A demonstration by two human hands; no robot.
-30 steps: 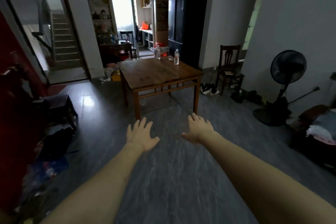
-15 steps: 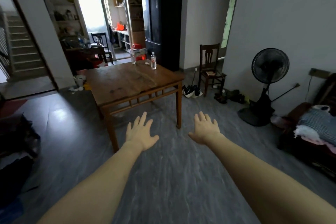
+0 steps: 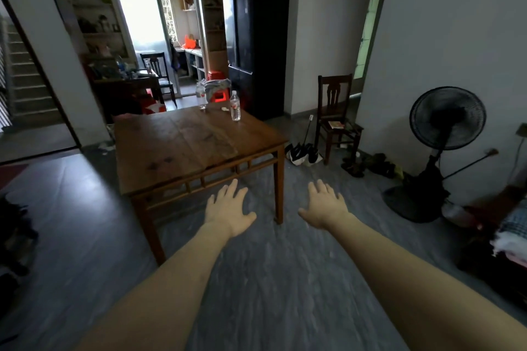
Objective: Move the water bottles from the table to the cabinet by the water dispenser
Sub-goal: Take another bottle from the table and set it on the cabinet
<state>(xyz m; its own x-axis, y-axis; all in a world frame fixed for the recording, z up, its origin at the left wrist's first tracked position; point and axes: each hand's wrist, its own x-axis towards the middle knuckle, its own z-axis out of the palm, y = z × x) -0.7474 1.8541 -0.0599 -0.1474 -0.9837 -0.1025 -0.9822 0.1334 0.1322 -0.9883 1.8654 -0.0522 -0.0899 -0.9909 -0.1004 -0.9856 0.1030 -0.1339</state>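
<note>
Two clear water bottles stand upright at the far edge of a square wooden table (image 3: 182, 151): one bottle (image 3: 235, 106) with a red label at the far right, the other bottle (image 3: 201, 97) a little left and behind it. My left hand (image 3: 228, 209) hovers palm down, fingers spread, just before the table's near edge. My right hand (image 3: 325, 205) is stretched out the same way, over the floor beside the table's near right leg. Both hands hold nothing. No cabinet or water dispenser can be made out.
A black fridge (image 3: 256, 51) stands behind the table. Along the right wall are a wooden chair (image 3: 336, 117), shoes and a standing fan (image 3: 445, 137). A second cluttered table (image 3: 125, 88) and chair sit at the back left. Stairs rise at far left. Clutter lies at both floor edges.
The view has moved closer to the table and swung left to right, so the table and bottles look larger. Both hands stay stretched out and hold nothing.
</note>
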